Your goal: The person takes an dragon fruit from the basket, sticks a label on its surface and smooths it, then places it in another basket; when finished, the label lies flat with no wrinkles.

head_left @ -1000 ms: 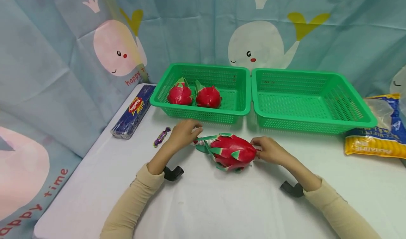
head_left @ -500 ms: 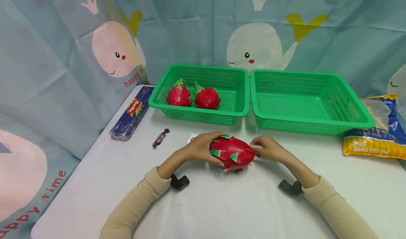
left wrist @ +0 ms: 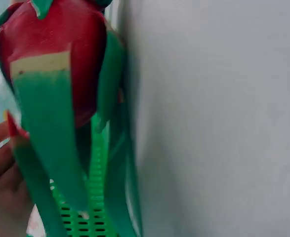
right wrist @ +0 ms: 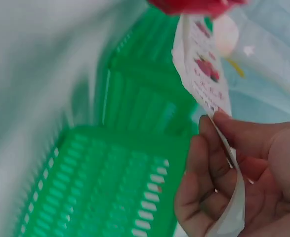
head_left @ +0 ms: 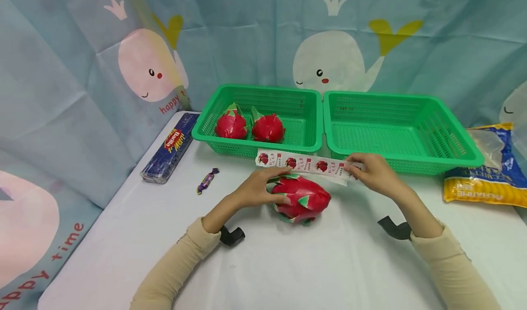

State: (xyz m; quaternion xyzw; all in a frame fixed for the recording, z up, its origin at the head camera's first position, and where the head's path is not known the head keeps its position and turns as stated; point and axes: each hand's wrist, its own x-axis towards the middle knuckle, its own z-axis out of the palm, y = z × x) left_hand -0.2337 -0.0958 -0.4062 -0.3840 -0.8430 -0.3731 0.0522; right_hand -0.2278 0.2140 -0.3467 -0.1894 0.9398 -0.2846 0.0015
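A large red dragon fruit [head_left: 306, 195] with green-tipped scales lies on its side on the white table. My left hand [head_left: 256, 190] grips its leafy end, thumb on the near side and fingers over the top. In the left wrist view, long green leaves hang from the dragon fruit [left wrist: 51, 34]. Behind the fruit, a strip of stickers [head_left: 304, 163] printed with small dragon fruits stretches sideways, raised on edge. My right hand [head_left: 376, 175] pinches the strip's right end. In the right wrist view, thumb and fingers hold the sticker strip [right wrist: 204, 69], whose tail bends into the palm.
Two smaller dragon fruits [head_left: 232, 125] sit in the left green basket [head_left: 257, 147]. Beside it stands another green basket [head_left: 411, 159]. A blue pasta box [head_left: 169, 150] and a purple wrapped candy [head_left: 207, 180] lie at left. A yellow-blue pasta bag [head_left: 486, 189] lies at right.
My left hand has moved right onto the dragon fruit's leafy end and gripped it. My right hand has drawn the sticker strip from around the fruit, up and back toward the baskets.
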